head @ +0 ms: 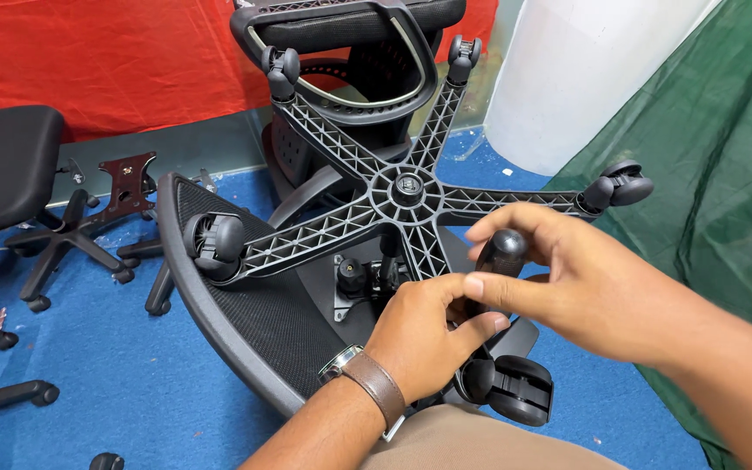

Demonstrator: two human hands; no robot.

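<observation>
Gripping a black caster wheel (502, 254) above the near arm of an upturned five-star chair base (406, 196): right hand (585, 283) pinched on it from the right, left hand (424, 335), brown-strapped watch (363, 379) on wrist, curled just beneath, touching; red cloth (106, 52) behind, green netting (715, 174) at right, blue floor (115, 374) below

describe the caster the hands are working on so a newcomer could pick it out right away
Start at the upturned five-armed black chair base in the middle. Follow its nearest arm down to the left hand and right hand. The black caster pinched in the right hand's fingers is the only one held, not seated at an arm's tip.
</observation>
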